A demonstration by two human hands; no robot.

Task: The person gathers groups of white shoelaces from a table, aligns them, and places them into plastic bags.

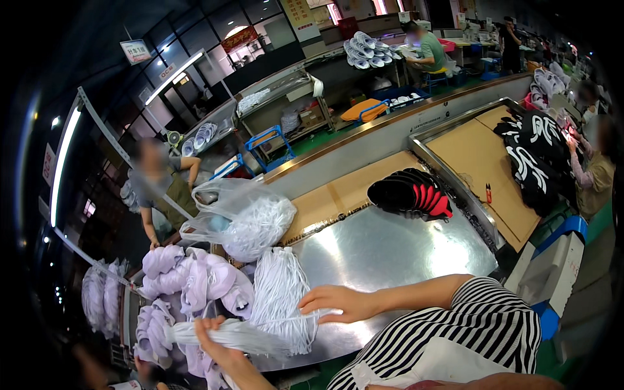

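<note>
My left hand (218,340) is closed round a bundle of white shoelaces (250,338), held low at the table's near left. The fingers of my right hand (343,304) pinch a white lace that runs left toward the bundle. Behind the bundle, a thick heap of white laces (279,286) lies on the shiny metal tabletop (403,250). Left of it are piled pale lilac shoe uppers (195,276). A clear plastic bag (253,221) full of white laces stands behind the heap.
A black shoe upper with red stripes (413,194) lies near the tabletop's far edge. To the right, a cardboard-covered surface (474,156) bears red-handled snips (489,193) and black-and-white uppers (536,156). One person (172,188) stands at the left, another (595,162) at the right.
</note>
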